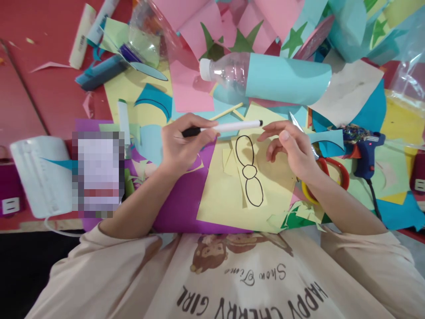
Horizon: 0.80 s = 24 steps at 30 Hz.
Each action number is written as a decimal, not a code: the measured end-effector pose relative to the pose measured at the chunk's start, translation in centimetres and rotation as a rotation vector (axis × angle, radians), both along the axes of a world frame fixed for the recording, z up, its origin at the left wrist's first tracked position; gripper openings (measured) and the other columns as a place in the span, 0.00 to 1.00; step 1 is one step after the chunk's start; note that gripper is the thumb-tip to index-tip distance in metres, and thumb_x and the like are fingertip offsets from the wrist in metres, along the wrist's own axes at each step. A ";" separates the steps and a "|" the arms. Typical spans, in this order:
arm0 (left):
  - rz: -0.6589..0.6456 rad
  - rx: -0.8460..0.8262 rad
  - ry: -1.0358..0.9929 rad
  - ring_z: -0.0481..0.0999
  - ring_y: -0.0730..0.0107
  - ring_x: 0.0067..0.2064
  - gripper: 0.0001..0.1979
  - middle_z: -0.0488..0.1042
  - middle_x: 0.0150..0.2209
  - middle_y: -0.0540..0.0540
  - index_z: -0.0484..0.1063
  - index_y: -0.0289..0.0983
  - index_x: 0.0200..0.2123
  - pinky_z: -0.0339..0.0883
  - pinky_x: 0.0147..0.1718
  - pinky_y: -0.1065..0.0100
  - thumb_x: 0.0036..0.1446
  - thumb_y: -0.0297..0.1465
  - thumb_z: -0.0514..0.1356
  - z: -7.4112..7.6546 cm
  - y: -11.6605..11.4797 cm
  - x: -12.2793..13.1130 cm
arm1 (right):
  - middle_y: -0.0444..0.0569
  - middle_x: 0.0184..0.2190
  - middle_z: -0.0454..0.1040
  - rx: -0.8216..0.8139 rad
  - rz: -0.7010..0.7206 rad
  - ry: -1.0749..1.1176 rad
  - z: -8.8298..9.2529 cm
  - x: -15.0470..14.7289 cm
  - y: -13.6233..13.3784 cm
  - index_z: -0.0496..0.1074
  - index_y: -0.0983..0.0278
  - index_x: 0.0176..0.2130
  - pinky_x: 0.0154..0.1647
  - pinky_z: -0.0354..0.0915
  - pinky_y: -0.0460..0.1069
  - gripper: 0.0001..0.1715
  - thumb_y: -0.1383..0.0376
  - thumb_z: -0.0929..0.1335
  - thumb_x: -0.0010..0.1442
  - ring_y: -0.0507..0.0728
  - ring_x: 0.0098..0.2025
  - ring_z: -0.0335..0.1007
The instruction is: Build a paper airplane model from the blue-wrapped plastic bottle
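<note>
A white marker (236, 126) with black ends is pinched between the thumb and fingers of my left hand (181, 144), lying almost level. Close to the marker's right end, my right hand (295, 148) has its fingers apart and slightly bent, holding nothing. Below and between the hands, a pale yellow paper strip (245, 190) bears a black outlined bow shape of two ovals and a small circle. That strip lies on a larger yellow sheet (212, 206). Scissors with red and yellow handles (341, 173) lie partly hidden behind my right wrist.
A plastic bottle wrapped in light blue paper (288, 77) lies beyond the hands. At right rests a blue glue gun (367, 153) with its cord. Left are a white device (41, 177), a blurred-out rectangle (99, 173) and glue sticks or markers (82, 37). Paper scraps (302, 215) surround everything.
</note>
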<state>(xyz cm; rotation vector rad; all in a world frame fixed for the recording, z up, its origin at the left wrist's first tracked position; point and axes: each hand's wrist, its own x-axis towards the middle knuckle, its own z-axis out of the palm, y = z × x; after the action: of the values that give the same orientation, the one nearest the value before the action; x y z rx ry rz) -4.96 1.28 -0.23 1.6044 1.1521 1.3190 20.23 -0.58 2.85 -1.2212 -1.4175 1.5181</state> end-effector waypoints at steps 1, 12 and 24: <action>0.020 0.031 -0.043 0.73 0.86 0.24 0.06 0.76 0.25 0.60 0.76 0.41 0.35 0.65 0.19 0.76 0.58 0.36 0.65 -0.1 0.3 -0.3 | 0.47 0.40 0.77 0.019 -0.005 -0.008 0.0 0.0 0.0 0.69 0.62 0.46 0.24 0.66 0.44 0.23 0.46 0.63 0.65 0.46 0.25 0.71; 0.312 0.126 0.203 0.72 0.92 0.43 0.14 0.72 0.41 0.61 0.64 0.35 0.50 0.69 0.44 0.70 0.71 0.37 0.47 0.3 1.9 -1.8 | 0.49 0.41 0.77 0.455 0.117 -0.463 -1.0 0.0 0.0 0.71 0.60 0.43 0.46 0.67 0.53 0.08 0.62 0.68 0.62 0.57 0.44 0.72; -0.406 0.545 0.471 0.72 0.73 0.32 0.05 0.77 0.29 0.51 0.74 0.39 0.35 0.64 0.33 0.68 0.62 0.31 0.58 0.4 0.4 -0.1 | 0.48 0.31 0.75 0.457 0.258 -0.557 -1.3 -0.3 -0.1 0.71 0.63 0.43 0.39 0.66 0.52 0.09 0.67 0.67 0.61 0.57 0.36 0.70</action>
<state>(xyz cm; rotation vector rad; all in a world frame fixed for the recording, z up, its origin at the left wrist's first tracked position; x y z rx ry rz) -5.05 1.70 0.20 2.4911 0.6740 1.0587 19.94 -0.70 1.54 -1.2480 -2.2135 0.9421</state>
